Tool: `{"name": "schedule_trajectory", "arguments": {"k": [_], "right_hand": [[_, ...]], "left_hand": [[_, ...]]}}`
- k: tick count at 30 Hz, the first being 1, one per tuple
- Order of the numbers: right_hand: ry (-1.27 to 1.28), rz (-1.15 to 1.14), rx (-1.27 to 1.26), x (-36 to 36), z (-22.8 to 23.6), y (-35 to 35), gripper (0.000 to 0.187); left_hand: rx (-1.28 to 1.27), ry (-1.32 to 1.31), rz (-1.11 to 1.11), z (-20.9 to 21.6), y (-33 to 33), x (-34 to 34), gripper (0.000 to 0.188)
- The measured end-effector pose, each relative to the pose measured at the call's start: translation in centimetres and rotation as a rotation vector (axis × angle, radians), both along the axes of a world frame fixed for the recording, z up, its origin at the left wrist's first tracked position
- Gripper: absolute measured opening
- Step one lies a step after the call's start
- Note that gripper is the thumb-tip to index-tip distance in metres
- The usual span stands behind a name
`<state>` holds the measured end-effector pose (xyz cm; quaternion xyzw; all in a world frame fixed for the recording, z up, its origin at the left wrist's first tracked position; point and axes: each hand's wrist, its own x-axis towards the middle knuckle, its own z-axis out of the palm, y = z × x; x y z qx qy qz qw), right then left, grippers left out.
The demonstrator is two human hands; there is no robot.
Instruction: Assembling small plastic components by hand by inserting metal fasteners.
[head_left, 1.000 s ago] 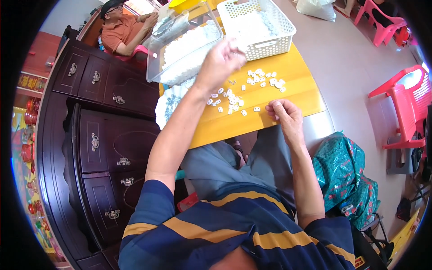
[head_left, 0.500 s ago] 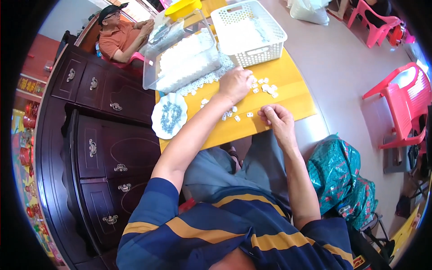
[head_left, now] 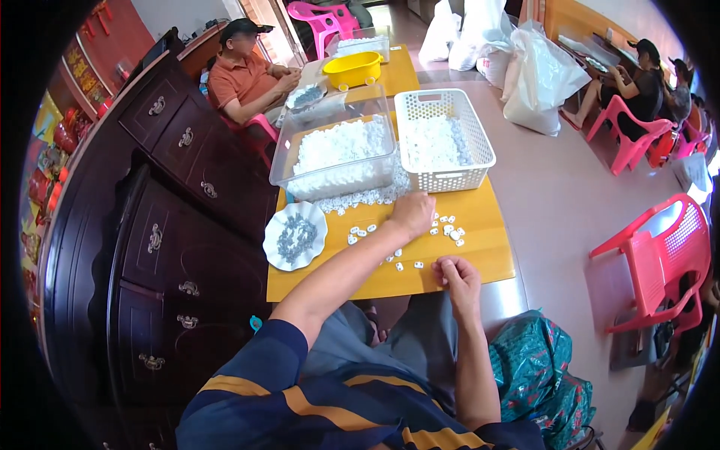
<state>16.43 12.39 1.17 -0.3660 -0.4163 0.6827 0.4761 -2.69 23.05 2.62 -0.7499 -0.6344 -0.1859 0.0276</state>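
Observation:
Small white plastic pieces with two holes [head_left: 453, 232] lie scattered over the yellow wooden table [head_left: 480, 259]. My left hand [head_left: 412, 214] reaches across to the front of the white basket, its fingers curled downward by the loose pieces; whatever they hold is hidden. Close to the table's near edge, my right hand [head_left: 459, 276] has thumb and fingers pinched together, and what is between them is too small to make out. A scalloped white dish [head_left: 319, 244] of small grey parts stands left of my left forearm.
Behind my hands stand a clear plastic bin [head_left: 281, 169] and a white perforated basket [head_left: 450, 182], both filled with white pieces. Farther back are a yellow basin [head_left: 352, 71] and a seated person [head_left: 244, 82]. Dark cabinets [head_left: 161, 217] line the left; a pink chair [head_left: 660, 255] stands right.
The view has tilted up, showing more of the room beyond the table. My left hand stays in front of the basket, and my right hand keeps its pinch near the table edge.

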Motion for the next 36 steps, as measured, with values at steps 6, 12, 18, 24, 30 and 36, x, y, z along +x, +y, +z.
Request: {"name": "schedule_trajectory", "arguments": {"k": [6, 12, 18, 24, 30, 36], "right_hand": [[-0.037, -0.032, 0.023, -0.1, -0.6, 0.6, 0.023], [0.087, 0.031, -0.081, 0.0, 0.0, 1.3, 0.029], [0.117, 0.050, -0.025, 0.4, -1.9, 1.1, 0.029], [0.034, -0.069, -0.035, 0.6, -0.3, 0.5, 0.022], [-0.017, -0.139, 0.056, 0.2, -0.6, 0.9, 0.020], [-0.159, -0.173, 0.126, -0.1, -0.8, 0.8, 0.021]], "left_hand": [[0.012, -0.324, -0.032, 3.6, -4.5, 2.5, 0.014], [0.034, -0.475, -0.112, 4.4, -9.8, 4.5, 0.009], [0.112, -0.511, -0.232, 3.4, -11.6, 4.8, 0.009], [-0.009, -0.568, -0.050, 3.2, -10.8, -0.1, 0.012], [-0.055, -0.322, 0.048, 2.2, -10.2, -5.0, 0.008], [-0.072, -0.225, -0.050, 1.7, -9.3, -5.2, 0.008]]}}
